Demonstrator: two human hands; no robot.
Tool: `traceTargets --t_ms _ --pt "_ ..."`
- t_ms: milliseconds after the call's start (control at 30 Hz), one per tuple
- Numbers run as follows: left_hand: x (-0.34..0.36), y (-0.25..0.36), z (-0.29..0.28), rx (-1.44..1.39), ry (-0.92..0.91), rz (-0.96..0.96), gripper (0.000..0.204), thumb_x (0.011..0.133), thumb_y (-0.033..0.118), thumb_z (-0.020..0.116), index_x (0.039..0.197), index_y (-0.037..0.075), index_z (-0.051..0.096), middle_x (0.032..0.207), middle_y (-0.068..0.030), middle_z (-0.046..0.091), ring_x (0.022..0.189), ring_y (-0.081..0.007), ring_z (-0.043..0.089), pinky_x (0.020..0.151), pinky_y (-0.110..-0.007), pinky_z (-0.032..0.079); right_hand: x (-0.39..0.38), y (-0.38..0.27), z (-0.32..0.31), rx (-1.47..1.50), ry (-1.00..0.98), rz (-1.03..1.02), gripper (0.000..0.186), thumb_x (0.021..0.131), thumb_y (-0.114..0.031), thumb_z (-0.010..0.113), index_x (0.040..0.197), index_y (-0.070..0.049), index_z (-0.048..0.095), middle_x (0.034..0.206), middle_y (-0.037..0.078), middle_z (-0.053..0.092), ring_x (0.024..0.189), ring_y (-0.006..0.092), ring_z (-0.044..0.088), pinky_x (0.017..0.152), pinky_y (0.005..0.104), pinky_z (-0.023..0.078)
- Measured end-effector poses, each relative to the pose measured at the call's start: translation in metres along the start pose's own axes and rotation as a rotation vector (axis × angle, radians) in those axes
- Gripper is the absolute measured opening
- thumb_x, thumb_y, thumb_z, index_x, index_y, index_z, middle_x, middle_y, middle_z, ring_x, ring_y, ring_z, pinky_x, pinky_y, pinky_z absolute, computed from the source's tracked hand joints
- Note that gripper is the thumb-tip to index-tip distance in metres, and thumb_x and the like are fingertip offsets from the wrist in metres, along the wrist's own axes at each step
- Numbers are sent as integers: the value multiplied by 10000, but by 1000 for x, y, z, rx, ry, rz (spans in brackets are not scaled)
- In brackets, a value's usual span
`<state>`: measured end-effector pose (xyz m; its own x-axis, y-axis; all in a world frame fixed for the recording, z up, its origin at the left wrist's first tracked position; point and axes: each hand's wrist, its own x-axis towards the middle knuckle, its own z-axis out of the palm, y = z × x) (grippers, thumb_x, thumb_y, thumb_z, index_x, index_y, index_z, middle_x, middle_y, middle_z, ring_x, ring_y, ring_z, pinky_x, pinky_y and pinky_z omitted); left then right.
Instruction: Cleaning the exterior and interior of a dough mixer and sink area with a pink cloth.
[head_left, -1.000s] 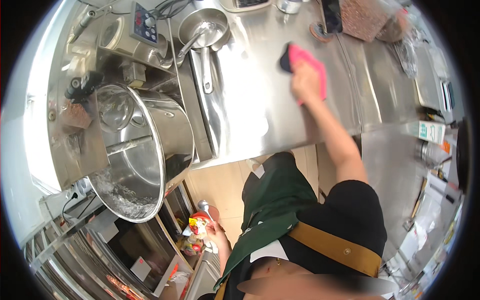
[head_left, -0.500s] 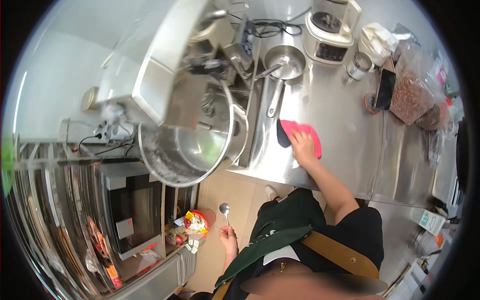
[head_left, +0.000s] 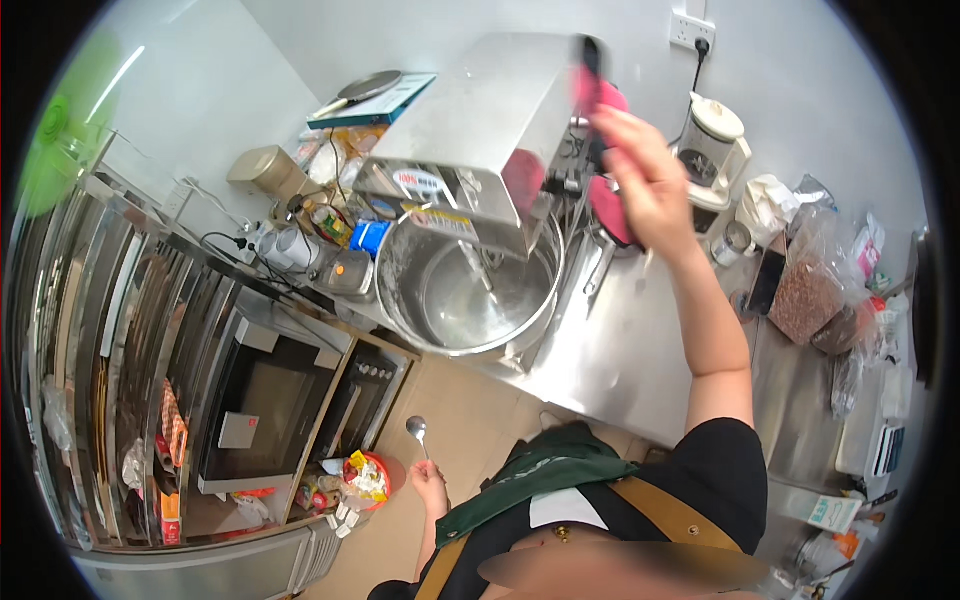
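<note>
Right hand: the person's right hand [head_left: 648, 178] is raised at the side of the boxy stainless-steel mixer head [head_left: 470, 130], fingers closed around a pink cleaning cloth [head_left: 598, 97] that shows above and below the palm.

Cloth: the pink cloth is pressed against the mixer head's right-hand end, near the back of the bench; its top edge is motion-blurred.

Left hand: the left hand [head_left: 432, 484] hangs low beside the body, off the bench and over the tan floor, clenched on the handle of a small metal spoon [head_left: 418, 432] whose bowl points up.

Mixer: the large round steel mixing bowl [head_left: 470, 290] sits under the mixer head at the bench's left front corner, with a metal hook visible inside it.

Bench: the stainless-steel bench [head_left: 610, 360] runs from the mixer to the right; its front edge lies just ahead of the person's dark green apron [head_left: 530, 485].

Back edge: a white electric kettle-like appliance [head_left: 712, 145] stands toward the back of the bench, to the right of the raised hand, below a wall socket [head_left: 692, 30].

Right end: a clear bag of brown grains [head_left: 805, 290] and other packets crowd the bench's right end.

Left of bench: a black-fronted oven [head_left: 262, 405] sits on a lower shelf beside tall metal tray racks [head_left: 110, 350].
</note>
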<state>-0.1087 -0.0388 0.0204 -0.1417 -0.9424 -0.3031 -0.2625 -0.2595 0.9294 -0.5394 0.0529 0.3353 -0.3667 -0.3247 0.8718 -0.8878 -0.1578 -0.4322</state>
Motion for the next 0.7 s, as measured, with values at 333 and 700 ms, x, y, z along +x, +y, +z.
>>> traceTargets --t_ms 333,700 --pt "11 1 24 10 234 -41 101 805 103 483 788 58 394 609 -17 439 456 -77 410 384 -200 332 85 86 68 -197 -423 -368 209 729 -177 452 843 -111 614 906 56 598 842 216 553 736 333 431" --pt "-10 -28 12 15 513 -49 114 769 61 517 758 50 403 532 -27 435 381 -85 388 335 -205 298 203 247 97 -405 -850 253 354 794 -218 347 1081 -110 523 1050 130 542 953 266 506 828 302 368"
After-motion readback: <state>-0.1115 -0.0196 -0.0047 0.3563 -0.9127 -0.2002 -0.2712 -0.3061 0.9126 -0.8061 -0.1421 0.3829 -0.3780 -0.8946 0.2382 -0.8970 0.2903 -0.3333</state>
